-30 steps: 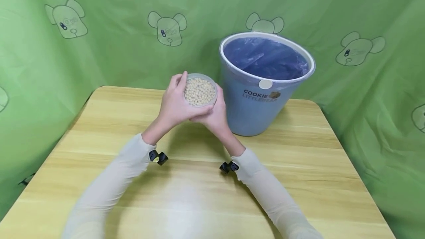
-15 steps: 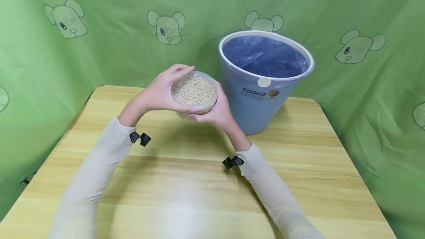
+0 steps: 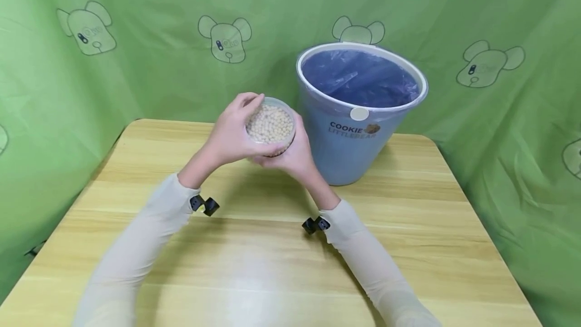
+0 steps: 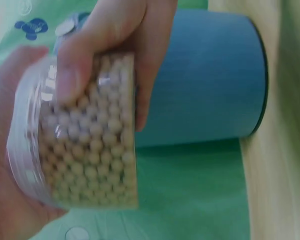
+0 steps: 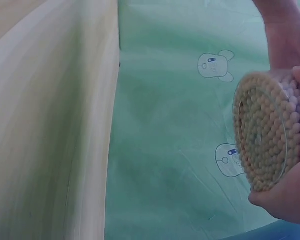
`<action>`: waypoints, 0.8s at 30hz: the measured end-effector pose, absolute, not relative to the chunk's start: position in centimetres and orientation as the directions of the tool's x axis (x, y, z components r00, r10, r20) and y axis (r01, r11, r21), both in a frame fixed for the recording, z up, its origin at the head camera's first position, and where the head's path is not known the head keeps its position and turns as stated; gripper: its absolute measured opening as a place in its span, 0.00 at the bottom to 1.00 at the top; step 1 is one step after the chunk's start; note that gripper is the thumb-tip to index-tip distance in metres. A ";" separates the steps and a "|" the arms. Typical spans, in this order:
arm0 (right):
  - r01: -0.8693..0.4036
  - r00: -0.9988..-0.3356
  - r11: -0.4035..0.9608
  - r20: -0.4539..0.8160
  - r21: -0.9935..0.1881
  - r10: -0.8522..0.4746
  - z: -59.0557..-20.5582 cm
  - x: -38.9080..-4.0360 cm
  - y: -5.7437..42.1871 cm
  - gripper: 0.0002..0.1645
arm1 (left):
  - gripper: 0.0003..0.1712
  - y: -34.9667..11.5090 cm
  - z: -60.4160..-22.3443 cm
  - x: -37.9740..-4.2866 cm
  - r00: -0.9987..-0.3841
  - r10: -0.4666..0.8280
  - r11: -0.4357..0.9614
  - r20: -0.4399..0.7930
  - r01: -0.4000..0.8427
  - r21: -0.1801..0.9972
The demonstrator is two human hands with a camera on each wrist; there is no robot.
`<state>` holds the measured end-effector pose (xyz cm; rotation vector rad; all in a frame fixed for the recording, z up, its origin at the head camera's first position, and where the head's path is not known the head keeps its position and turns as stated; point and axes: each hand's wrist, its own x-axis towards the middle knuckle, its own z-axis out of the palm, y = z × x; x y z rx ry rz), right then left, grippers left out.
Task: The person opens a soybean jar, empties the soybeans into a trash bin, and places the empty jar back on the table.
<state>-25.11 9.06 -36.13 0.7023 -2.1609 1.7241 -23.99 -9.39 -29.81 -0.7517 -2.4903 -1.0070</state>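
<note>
A clear round plastic jar (image 3: 271,124), filled with small pale round beans or beads, is held above the table with its top facing the head camera. My left hand (image 3: 230,132) grips the jar's clear top end from the left, its thumb along the near side. My right hand (image 3: 297,153) grips the body from the right and below. In the left wrist view, the jar's translucent lid or rim (image 4: 27,140) lies against the left hand, while the right hand (image 4: 117,37) holds the bean-filled part. The right wrist view shows the jar's bottom (image 5: 260,132).
A blue bin (image 3: 351,153) with a white rim and a bluish plastic liner (image 3: 363,77) stands at the table's back, just right of the hands. Below spreads a wooden table (image 3: 272,266). A green curtain (image 3: 159,79) with printed bear heads hangs behind it.
My left hand and wrist swung out to the left and turned about the jar's top, then came partly back right. The jar tilted slightly. My right hand kept its grip with little movement.
</note>
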 end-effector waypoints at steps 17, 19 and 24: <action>-0.535 -0.826 0.102 0.494 -0.839 -0.270 -36.3 -25.3 9.3 0.73 | 0.69 -10.7 -28.1 -24.4 -0.771 0.516 0.657 0.372 0.635 0.406; -0.541 -0.821 0.094 0.501 -0.835 -0.274 -36.3 -25.3 9.2 0.73 | 0.67 -10.7 -28.2 -24.4 -0.769 0.512 0.650 0.383 0.639 0.412; -0.535 -0.829 0.116 0.494 -0.837 -0.260 -36.2 -25.4 9.2 0.76 | 0.64 -10.3 -28.7 -24.4 -0.777 0.464 0.658 0.426 0.624 0.421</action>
